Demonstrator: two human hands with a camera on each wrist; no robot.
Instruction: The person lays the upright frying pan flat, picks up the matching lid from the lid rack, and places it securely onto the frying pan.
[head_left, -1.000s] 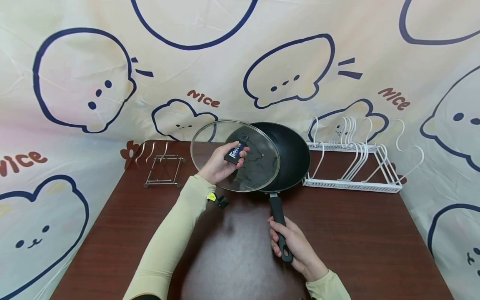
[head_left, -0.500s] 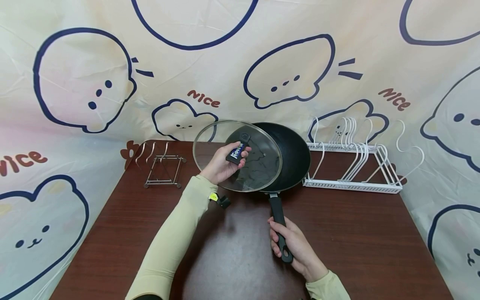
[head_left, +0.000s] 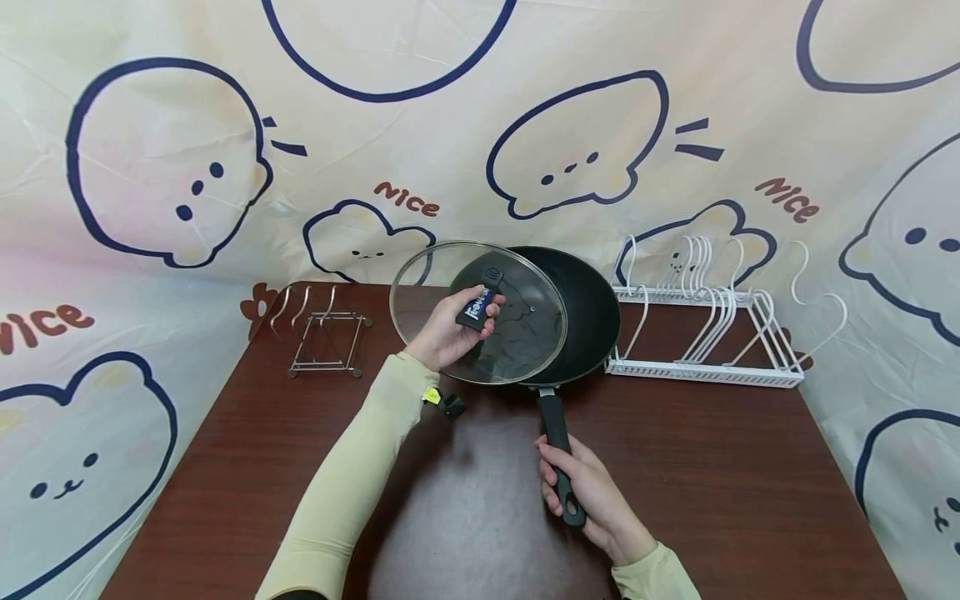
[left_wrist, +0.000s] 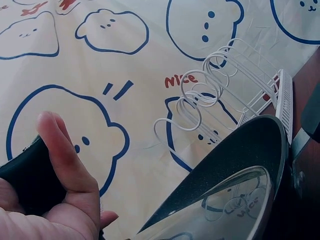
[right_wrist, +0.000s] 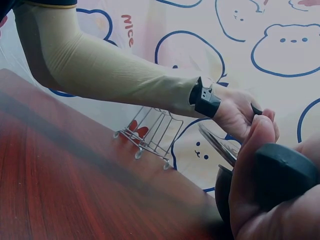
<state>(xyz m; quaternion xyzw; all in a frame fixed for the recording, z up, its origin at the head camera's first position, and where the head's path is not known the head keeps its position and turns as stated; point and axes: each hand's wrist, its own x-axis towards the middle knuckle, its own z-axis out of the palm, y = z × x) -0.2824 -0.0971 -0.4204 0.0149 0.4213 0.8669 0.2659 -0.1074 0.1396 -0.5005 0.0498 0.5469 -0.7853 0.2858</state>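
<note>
My left hand point(head_left: 453, 327) grips the black handle knob of a round glass lid point(head_left: 517, 354), its fingers curled around the knob. The lid has a metal rim and overlaps the left part of a dark frying pan point(head_left: 588, 308). Whether the lid touches the pan I cannot tell. My right hand point(head_left: 600, 496) holds the pan's long black handle point(head_left: 553, 417), which points toward me. In the left wrist view, the lid point(left_wrist: 220, 210) slants in front of the pan point(left_wrist: 235, 145). The right wrist view shows the handle end point(right_wrist: 282, 172) inside my right hand.
A white wire rack point(head_left: 705, 372) with upright prongs stands right of the pan at the back of the brown table point(head_left: 712, 467). A small metal wire rack point(head_left: 324, 365) sits at the back left. A patterned cloth point(head_left: 450, 142) hangs close behind the table.
My left hand and the lid have shifted slightly to the right, covering a little more of the pan. My right hand and the pan have stayed in place.
</note>
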